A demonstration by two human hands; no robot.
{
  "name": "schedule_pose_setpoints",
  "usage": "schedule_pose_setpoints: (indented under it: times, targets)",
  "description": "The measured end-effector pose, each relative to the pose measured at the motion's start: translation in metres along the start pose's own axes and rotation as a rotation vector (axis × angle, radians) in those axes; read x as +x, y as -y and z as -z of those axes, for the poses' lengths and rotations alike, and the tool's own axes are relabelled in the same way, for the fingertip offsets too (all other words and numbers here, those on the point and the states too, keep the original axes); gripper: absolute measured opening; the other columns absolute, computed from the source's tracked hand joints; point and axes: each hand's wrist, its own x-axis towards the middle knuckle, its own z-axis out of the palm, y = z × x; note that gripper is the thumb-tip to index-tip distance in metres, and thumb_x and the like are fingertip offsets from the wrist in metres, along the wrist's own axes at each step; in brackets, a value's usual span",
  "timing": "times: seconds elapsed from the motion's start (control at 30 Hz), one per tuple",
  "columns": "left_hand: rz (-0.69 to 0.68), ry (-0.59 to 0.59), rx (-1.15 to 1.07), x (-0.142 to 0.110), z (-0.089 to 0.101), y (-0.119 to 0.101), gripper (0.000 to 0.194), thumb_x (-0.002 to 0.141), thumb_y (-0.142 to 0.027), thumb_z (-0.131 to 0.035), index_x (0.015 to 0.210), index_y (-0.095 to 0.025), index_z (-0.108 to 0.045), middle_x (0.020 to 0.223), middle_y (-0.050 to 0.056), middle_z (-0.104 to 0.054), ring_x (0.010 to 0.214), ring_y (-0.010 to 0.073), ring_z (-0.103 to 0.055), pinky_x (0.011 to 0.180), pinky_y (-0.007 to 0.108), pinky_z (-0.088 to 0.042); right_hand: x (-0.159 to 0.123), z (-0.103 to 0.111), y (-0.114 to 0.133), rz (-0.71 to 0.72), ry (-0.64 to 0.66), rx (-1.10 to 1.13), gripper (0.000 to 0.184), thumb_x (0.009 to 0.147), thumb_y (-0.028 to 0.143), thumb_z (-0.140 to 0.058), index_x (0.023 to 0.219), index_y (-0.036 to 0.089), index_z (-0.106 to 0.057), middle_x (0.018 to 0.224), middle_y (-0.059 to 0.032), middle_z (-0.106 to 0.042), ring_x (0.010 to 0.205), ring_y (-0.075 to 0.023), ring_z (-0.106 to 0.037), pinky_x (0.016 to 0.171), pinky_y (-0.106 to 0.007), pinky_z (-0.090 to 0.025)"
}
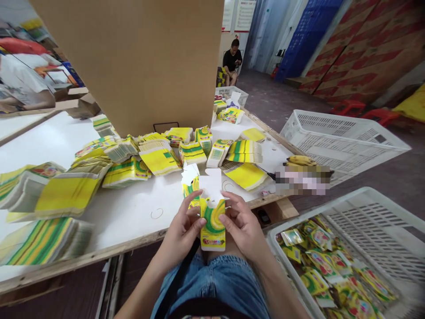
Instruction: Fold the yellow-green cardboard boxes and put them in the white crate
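Both my hands hold a small yellow-and-green carton (213,221) upright over my lap, its white top flaps open. My left hand (182,231) grips its left side, fingers curled around it. My right hand (241,226) pinches the right side with thumb and fingers. A second flat carton shows just behind it, against my left fingers. Piles of flat printed cartons (159,157) cover the white table (133,212) in front of me.
A white plastic crate (381,208) at my right holds several folded cartons and packets. Another white crate (341,137) sits farther right. A big brown cardboard sheet (133,57) stands on the table. Bananas (300,160) lie at the table's right edge. A person sits at the back.
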Motion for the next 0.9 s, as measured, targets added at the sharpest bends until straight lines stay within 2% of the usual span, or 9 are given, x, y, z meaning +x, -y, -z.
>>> schedule_pose_setpoints:
  times: [0.1, 0.17, 0.37, 0.53, 0.6, 0.7, 0.77, 0.9]
  targets:
    - [0.053, 0.093, -0.063, -0.002, 0.002, -0.001, 0.042, 0.09, -0.024, -0.06, 0.127, -0.025, -0.042, 0.101, 0.007, -0.068, 0.087, 0.0179, -0.066, 0.076, 0.028, -0.05, 0.002, 0.008, 0.007, 0.005, 0.094, -0.091, 0.023, 0.091, 0.033, -0.058, 0.113, 0.024, -0.06, 0.095, -0.0028, -0.065, 0.082, -0.0158, -0.06, 0.072, -0.025, -0.048]
    - [0.072, 0.12, -0.13, -0.004, 0.002, 0.001, 0.037, 0.087, -0.022, -0.064, 0.119, -0.025, -0.046, 0.099, 0.005, -0.068, 0.083, 0.0164, -0.066, 0.073, 0.026, -0.049, 0.004, 0.012, 0.01, 0.031, 0.102, -0.194, 0.015, 0.093, 0.033, -0.056, 0.099, 0.022, -0.064, 0.087, -0.0014, -0.065, 0.077, -0.0144, -0.058, 0.067, -0.023, -0.046]
    - [0.121, 0.159, -0.205, -0.008, -0.001, 0.004, 0.035, 0.086, -0.02, -0.066, 0.114, -0.025, -0.045, 0.096, 0.004, -0.068, 0.076, 0.0132, -0.065, 0.067, 0.022, -0.047, 0.005, 0.015, 0.015, 0.101, 0.078, -0.325, 0.025, 0.094, 0.034, -0.053, 0.077, 0.018, -0.063, 0.07, 0.0004, -0.062, 0.066, -0.0126, -0.054, 0.063, -0.023, -0.04]
    - [0.156, 0.171, -0.247, -0.008, -0.001, 0.003, 0.073, 0.084, -0.02, -0.068, 0.14, -0.031, -0.023, 0.1, 0.006, -0.069, 0.078, 0.0171, -0.068, 0.074, 0.03, -0.051, 0.004, 0.017, 0.012, 0.123, 0.074, -0.369, 0.03, 0.095, 0.034, -0.051, 0.07, 0.018, -0.059, 0.065, 0.0007, -0.057, 0.063, -0.0128, -0.051, 0.062, -0.024, -0.038]
    - [0.168, 0.168, -0.242, -0.007, 0.0, 0.006, 0.072, 0.082, -0.02, -0.071, 0.139, -0.028, -0.029, 0.102, 0.008, -0.069, 0.081, 0.0182, -0.069, 0.076, 0.031, -0.051, 0.004, 0.018, 0.009, 0.124, 0.06, -0.369, 0.027, 0.094, 0.034, -0.051, 0.074, 0.019, -0.061, 0.071, -0.0005, -0.06, 0.068, -0.0138, -0.054, 0.065, -0.024, -0.04]
    - [0.141, 0.107, -0.194, -0.004, 0.001, 0.012, 0.053, 0.082, -0.021, -0.069, 0.129, -0.026, -0.044, 0.106, 0.008, -0.069, 0.085, 0.02, -0.069, 0.076, 0.031, -0.052, 0.003, 0.02, 0.007, 0.118, -0.121, -0.314, 0.018, 0.093, 0.037, -0.053, 0.093, 0.021, -0.061, 0.088, -0.003, -0.063, 0.077, -0.0155, -0.057, 0.069, -0.025, -0.044]
    - [0.116, 0.051, -0.117, -0.002, 0.001, 0.014, 0.047, 0.084, -0.023, -0.068, 0.126, -0.025, -0.047, 0.108, 0.009, -0.068, 0.086, 0.0206, -0.068, 0.076, 0.031, -0.052, 0.002, 0.021, 0.009, 0.089, -0.183, -0.257, 0.022, 0.093, 0.04, -0.051, 0.102, 0.021, -0.059, 0.086, -0.0028, -0.062, 0.074, -0.0151, -0.057, 0.066, -0.025, -0.044]
    - [0.087, 0.017, 0.067, -0.001, -0.003, 0.014, 0.045, 0.087, -0.026, -0.063, 0.129, -0.023, -0.048, 0.113, 0.01, -0.067, 0.088, 0.0206, -0.067, 0.078, 0.032, -0.053, 0.003, 0.019, 0.016, -0.128, 0.056, -0.285, 0.03, 0.088, 0.036, -0.058, 0.114, 0.021, -0.056, 0.075, 0.0003, -0.066, 0.059, -0.0132, -0.054, 0.055, -0.023, -0.041]
